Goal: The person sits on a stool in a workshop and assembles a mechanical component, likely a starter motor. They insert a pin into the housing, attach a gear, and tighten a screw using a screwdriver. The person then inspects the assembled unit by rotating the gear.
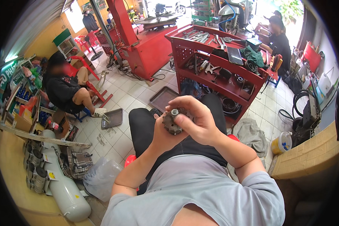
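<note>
Above my lap, my left hand [163,136] is closed around a dark, round metal part [171,127] with a notched edge, supporting it from below and the left. A shiny nut or bolt head [174,112] stands up at its centre. Over the top curls my right hand [200,121], its thumb pressed beside that nut and its fingers arched around the far side. My fingers partly hide the part, so its exact kind is unclear. My knees, in black trousers, are on either side beneath it.
Ahead stands a red tool cart [218,60] loaded with wrenches. Metal trays [112,118] lie on the tiled floor. A seated person [69,84] is at left; another person [280,41] sits beyond the cart. A grey cylindrical tank [66,192] and a plastic bag [103,177] lie lower left.
</note>
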### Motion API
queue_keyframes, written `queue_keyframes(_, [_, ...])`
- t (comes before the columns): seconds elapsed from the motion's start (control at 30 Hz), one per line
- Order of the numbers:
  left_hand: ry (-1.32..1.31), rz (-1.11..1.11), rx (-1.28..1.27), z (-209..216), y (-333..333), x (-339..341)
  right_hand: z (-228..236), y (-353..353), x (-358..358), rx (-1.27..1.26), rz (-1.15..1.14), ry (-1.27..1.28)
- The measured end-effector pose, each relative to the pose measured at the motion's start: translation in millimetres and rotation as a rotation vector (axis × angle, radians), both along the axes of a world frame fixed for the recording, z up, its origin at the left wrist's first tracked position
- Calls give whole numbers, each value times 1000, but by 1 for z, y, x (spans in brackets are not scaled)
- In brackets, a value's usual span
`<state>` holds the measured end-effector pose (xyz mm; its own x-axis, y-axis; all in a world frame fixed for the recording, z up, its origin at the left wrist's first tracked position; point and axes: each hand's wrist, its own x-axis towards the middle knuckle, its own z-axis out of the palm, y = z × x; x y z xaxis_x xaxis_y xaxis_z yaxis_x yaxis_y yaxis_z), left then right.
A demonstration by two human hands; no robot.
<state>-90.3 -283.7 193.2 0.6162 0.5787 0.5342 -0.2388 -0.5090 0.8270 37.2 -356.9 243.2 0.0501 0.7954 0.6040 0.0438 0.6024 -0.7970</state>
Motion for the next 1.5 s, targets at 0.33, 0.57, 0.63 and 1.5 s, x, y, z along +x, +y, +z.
queue_keyframes(0.33, [11, 7, -23, 2, -2, 0, 0, 1, 3, 11, 10, -45])
queue_keyframes(0.57, [8, 1, -31, 1, -2, 0, 0, 0, 5, -8, -22, -146])
queue_keyframes(0.63, [18, 14, -26, 1, -2, 0, 1, 3, 11, 70, -25, -238])
queue_keyframes(1.5, [-26, -33, -43, -1, -2, 1, 4, -4, -3, -19, -52, -16])
